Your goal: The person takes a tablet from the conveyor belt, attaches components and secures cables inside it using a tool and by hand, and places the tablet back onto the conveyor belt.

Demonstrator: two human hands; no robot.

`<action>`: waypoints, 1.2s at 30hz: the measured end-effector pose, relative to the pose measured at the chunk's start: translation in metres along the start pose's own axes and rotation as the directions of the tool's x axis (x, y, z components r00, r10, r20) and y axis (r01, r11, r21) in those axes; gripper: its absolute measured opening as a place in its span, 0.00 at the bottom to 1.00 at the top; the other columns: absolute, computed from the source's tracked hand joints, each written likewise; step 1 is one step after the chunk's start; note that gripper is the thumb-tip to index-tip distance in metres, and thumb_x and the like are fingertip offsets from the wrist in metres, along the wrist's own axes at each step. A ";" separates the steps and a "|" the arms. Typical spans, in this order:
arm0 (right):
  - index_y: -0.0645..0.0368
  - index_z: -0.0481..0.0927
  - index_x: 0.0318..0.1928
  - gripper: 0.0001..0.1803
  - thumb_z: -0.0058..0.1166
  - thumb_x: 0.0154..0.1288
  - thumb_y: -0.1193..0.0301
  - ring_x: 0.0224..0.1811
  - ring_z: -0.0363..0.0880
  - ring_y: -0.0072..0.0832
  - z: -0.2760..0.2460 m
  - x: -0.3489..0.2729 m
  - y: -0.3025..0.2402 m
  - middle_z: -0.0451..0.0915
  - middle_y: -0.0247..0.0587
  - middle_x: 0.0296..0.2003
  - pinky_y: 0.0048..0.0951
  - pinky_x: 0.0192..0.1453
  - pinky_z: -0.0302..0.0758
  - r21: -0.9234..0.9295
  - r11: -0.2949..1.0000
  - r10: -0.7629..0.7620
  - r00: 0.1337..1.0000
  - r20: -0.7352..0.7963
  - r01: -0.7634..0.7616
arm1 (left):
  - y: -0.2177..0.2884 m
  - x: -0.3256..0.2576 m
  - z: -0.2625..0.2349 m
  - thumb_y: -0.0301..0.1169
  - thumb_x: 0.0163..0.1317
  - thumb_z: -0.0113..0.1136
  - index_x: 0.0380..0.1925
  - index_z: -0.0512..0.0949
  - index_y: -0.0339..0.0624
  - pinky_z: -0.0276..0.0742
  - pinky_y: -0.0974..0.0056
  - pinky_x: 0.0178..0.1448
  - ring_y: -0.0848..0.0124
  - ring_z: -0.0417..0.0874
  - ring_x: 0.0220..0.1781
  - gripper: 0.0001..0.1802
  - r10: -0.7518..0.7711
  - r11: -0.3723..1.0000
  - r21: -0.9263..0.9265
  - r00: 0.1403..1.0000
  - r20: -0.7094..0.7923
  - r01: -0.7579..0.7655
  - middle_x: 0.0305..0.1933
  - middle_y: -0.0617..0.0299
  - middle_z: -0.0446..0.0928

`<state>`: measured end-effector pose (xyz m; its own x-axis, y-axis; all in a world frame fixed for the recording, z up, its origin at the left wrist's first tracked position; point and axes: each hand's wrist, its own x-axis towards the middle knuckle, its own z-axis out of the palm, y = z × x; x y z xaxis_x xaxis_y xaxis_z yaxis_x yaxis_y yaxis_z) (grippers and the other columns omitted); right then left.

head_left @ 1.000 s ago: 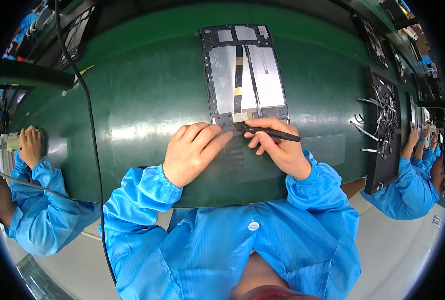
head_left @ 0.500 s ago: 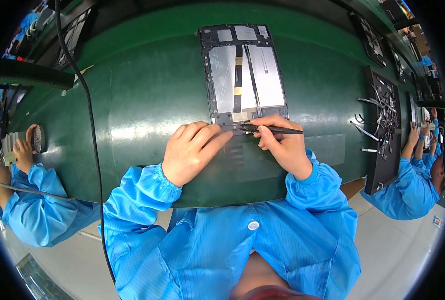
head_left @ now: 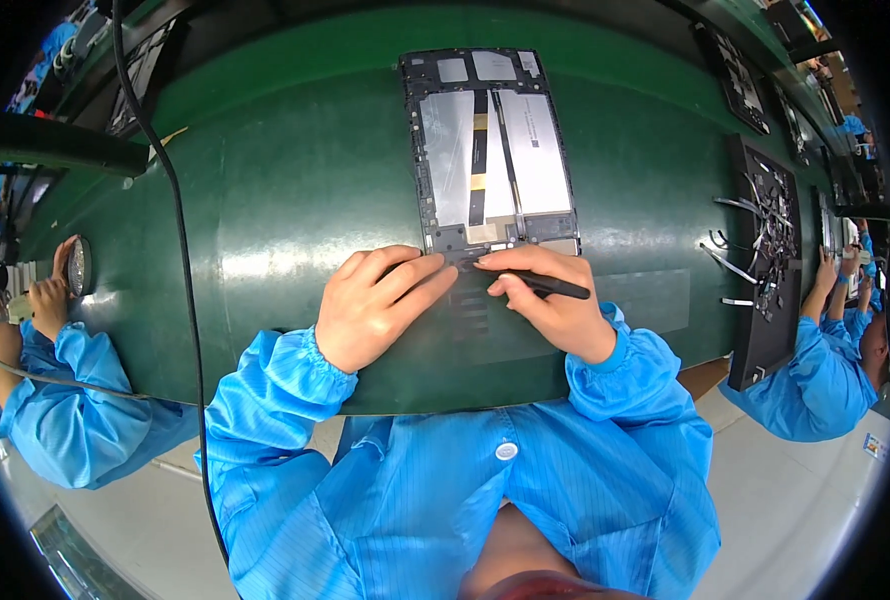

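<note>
— So, starting at the left: what is there?

— A neighbour in a blue sleeve (head_left: 55, 400) at the rim, then a black cable (head_left: 180, 260) running down across the green bench mat (head_left: 295, 170).

— And the person's own hands?

— The left hand (head_left: 375, 305) lies flat on the mat, fingers stretched out and loosely together, gripping nothing; its fingertips (head_left: 435, 275) touch the near edge of the opened tablet (head_left: 490, 150). The right hand (head_left: 550, 305) is closed in a pen-like pinch on a thin black tool (head_left: 550, 287).

— Where does the tablet lie from them?

— Straight ahead, away from the body, back cover off, its long axis running away from the person. Its near short edge sits just at both sets of fingertips — neither hand is clearly nearer.

— And the tool?

— It lies crosswise, almost along that near edge, its tip pointing left toward the left fingertips, at the tablet's lower end. Whether the tip touches a part I cannot tell.

— Further right?

— A black tray (head_left: 765, 260) with loose strips of flex cable, well apart from the hands, and another worker's blue sleeve (head_left: 815, 385).
</note>
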<state>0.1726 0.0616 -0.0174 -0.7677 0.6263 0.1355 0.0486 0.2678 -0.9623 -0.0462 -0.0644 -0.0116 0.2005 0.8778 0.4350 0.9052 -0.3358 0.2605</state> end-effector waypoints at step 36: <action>0.65 0.78 0.36 0.10 0.68 0.64 0.74 0.23 0.79 0.17 0.009 -0.016 -0.005 0.81 0.36 0.27 0.22 0.25 0.71 -0.202 0.979 0.009 0.993 0.118 0.015 | 0.021 -0.034 0.008 0.36 0.53 0.68 0.51 0.84 0.59 0.73 0.63 0.57 0.68 0.78 0.58 0.22 0.197 0.972 -0.166 0.958 0.208 -0.164 0.58 0.66 0.77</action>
<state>0.1789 0.0434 -0.0172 -0.8373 0.5380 0.0976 0.1652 0.4191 -0.8928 -0.0310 -0.0988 -0.0282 0.4489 0.8457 0.2885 0.7850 -0.5275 0.3247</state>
